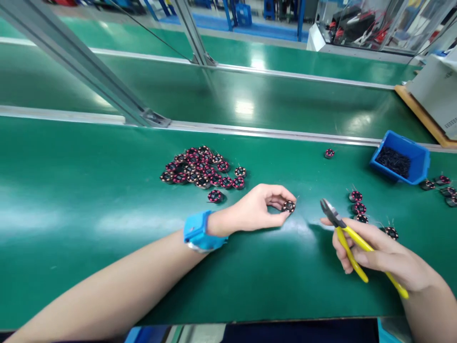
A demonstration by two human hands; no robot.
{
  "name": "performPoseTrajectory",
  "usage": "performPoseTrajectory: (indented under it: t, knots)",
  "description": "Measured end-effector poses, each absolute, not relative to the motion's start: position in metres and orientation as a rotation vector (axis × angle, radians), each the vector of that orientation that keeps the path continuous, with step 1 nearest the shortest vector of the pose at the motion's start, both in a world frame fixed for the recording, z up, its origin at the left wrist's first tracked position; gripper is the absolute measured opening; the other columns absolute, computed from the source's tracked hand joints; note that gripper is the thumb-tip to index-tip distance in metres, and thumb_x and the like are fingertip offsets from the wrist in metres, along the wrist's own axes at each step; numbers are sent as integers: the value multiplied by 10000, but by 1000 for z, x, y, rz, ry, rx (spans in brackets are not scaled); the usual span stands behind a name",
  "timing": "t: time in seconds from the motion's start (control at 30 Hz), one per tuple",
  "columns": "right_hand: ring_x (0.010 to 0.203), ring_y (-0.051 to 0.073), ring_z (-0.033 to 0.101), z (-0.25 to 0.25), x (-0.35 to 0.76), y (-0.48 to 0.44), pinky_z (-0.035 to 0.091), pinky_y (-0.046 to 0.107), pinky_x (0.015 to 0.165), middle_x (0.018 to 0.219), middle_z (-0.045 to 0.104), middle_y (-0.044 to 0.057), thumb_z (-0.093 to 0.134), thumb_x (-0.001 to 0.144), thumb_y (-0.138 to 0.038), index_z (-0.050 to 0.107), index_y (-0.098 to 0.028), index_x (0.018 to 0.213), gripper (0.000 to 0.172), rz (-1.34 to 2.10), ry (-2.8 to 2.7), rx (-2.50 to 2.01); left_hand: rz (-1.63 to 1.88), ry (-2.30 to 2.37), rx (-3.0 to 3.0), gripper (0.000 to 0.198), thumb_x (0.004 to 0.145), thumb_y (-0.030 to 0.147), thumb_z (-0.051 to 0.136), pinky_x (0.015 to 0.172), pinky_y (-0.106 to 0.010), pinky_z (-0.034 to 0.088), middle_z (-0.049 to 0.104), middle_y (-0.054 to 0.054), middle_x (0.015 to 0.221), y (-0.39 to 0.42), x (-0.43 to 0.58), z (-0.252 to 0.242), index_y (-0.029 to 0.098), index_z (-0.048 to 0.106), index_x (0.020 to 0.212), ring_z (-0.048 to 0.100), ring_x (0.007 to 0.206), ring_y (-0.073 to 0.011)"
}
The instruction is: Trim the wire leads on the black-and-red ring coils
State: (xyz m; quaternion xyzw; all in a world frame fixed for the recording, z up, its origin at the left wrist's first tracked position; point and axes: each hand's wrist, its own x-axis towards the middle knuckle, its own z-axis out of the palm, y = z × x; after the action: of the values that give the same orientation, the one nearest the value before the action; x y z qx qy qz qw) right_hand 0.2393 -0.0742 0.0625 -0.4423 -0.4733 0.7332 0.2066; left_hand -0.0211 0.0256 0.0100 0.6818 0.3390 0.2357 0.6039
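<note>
Between the thumb and fingers of my left hand (262, 207) is a small round motor stator (288, 206) with copper windings, held just over the green bench. My right hand (374, 250) grips yellow-handled diagonal cutters (344, 228); their jaws point up and left, apart from the stator. To the left of my left hand lies a pile of similar stators (202, 166), some with pink and some with copper-coloured windings. One stator (215, 196) sits a little in front of that pile. Beyond my right hand stands a short row of stators (359, 208), partly hidden by the hand.
A blue bin (421, 164) with many small black pieces stands at the back right, with several stators (442, 180) beside it. A lone stator (329, 153) lies near the metal rail (250, 132). An aluminium post (89, 66) rises at the left, and a grey machine (435, 90) is at far right.
</note>
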Motion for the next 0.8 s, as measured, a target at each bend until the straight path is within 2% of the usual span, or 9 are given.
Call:
performPoseTrajectory:
  t: [0.13,0.2,0.27,0.37,0.47,0.6,0.8]
  knots:
    - [775,219,550,75,271,-89,482,383,686,925,518,67,590,802,-412,405,-254,1382,628,1711,-1286,-1196,550,1011,2225,211,748,202,597,858,-373,512,678,-96,974,19,-37,12,160,633,952,633,924,-233]
    - [761,226,536,81,285,-89,489,392,672,895,506,64,578,801,-449,407,-268,1372,623,1529,-1242,-1218,557,1157,2450,267,746,218,596,870,-433,497,664,-123,998,16,-49,15,164,612,1007,618,958,-286]
    - [754,227,517,84,294,-85,495,387,645,874,481,58,563,797,-441,401,-281,1364,611,1376,-1160,-1263,733,1299,2582,403,723,240,638,936,-485,454,620,-152,1132,12,-54,21,173,567,1114,576,1062,-330]
    - [761,208,510,83,296,-76,496,360,639,891,466,50,526,798,-320,406,-289,1355,570,1233,-1041,-1282,878,1226,2566,501,722,247,667,976,-452,438,586,-134,1199,9,-34,27,199,508,1195,555,1114,-300]
    - [776,189,529,74,293,-71,501,346,654,904,485,41,502,784,-222,415,-276,1343,568,1226,-1021,-1221,646,1008,2404,456,751,284,640,974,-427,450,597,-132,1183,19,17,21,164,523,1175,560,1110,-276]
    - [765,176,550,60,293,-69,518,332,635,891,507,31,508,780,-220,408,-244,1336,566,1192,-1001,-1227,484,940,2334,417,705,347,693,1049,-516,347,514,-158,1329,49,88,5,164,602,1069,445,1255,-331]
    - [751,156,556,56,294,-63,527,299,610,879,509,13,539,759,-217,428,-233,1309,561,1168,-879,-1261,393,729,2321,500,593,351,807,1079,-538,273,450,-186,1394,80,127,2,165,640,1026,372,1322,-354]
